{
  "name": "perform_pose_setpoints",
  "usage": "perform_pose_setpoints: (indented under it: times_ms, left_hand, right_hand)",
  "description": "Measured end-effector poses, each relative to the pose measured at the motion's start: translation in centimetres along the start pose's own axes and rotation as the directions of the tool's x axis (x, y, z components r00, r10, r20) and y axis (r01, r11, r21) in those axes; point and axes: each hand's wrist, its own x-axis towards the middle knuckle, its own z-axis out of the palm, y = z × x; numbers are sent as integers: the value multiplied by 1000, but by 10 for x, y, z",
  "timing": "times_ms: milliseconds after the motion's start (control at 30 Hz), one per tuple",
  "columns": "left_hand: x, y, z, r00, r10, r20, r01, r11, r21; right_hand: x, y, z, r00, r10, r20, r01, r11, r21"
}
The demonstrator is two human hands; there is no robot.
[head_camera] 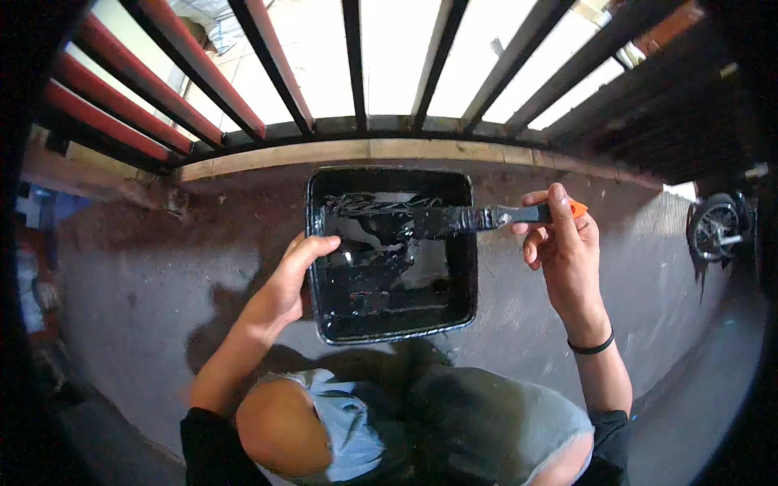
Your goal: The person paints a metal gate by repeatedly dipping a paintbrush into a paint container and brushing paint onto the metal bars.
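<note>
A black plastic tray (472, 285) with glossy black paint (364, 285) in it is in front of me. My left hand (298, 270) grips its left rim, the thumb over the edge. Between the thumb and fingers of my right hand (562, 243) is the handle of a paintbrush (532, 213), grey with an orange end. The brush lies level, pointing left, and its bristles, coated in black, are over the tray's right half. Whether the bristle tips touch the paint, I cannot tell.
A barred metal gate or railing (358, 73), partly red, stands on a pale sill (364, 147) beyond the tray. Grey floor (182, 291) surrounds it. A wheel (717, 225) is at the far right. My bent knees (285, 425) are close below the tray.
</note>
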Motion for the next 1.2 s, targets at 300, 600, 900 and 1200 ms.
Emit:
perform_pose_setpoints:
  times_ms: [300, 600, 900, 1200]
  left_hand:
    - [41, -63, 11, 997, -68, -40, 70, 997, 39]
    - [86, -76, 40, 996, 75, -38, -76, 997, -11]
    - [66, -89, 23, 960, 47, -275, -49, 999, 1]
    - [0, -94, -20, 907, 76, -415, -56, 997, 60]
  right_hand:
    - [-26, 46, -38, 987, 22, -160, 7, 985, 175]
    - [29, 75, -66, 992, 23, -121, 28, 916, 399]
    - [106, 91, -72, 846, -495, -197, 495, 867, -51]
    - [124, 68, -78, 452, -880, 148, 756, 290, -587]
